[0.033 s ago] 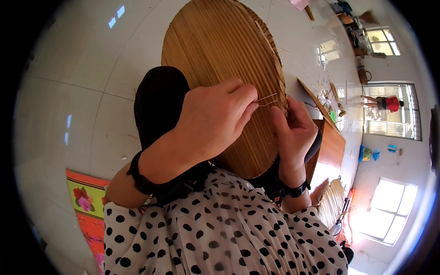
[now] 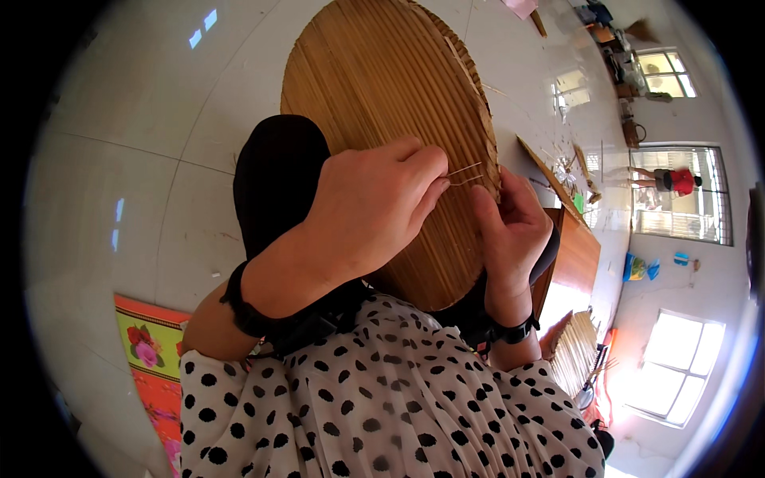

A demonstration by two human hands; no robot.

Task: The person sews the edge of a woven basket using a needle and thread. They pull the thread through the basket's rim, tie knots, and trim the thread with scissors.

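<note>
A large oval panel (image 2: 374, 80) of narrow brown plant-like strips lies across my lap, with a thicker, layered rim along its right side. Over its surface, my left hand (image 2: 370, 203) is closed in a pinch, thumb against forefinger. Two thin, pale wire-like strands (image 2: 466, 169) stick out of that pinch toward the right rim. There, my right hand (image 2: 514, 231) grips the panel's edge, thumb on top and fingers curled round the outside. The fingers' far ends are hidden behind the rim.
My dark-clad knee (image 2: 279, 159) rises left of the panel. A brown wooden surface (image 2: 578, 259) and a long strip-made piece (image 2: 550, 175) are at the right, near scraps on the tiled floor. A flowered mat (image 2: 147, 350) lies left. Another person (image 2: 677, 181) stands far off by a window.
</note>
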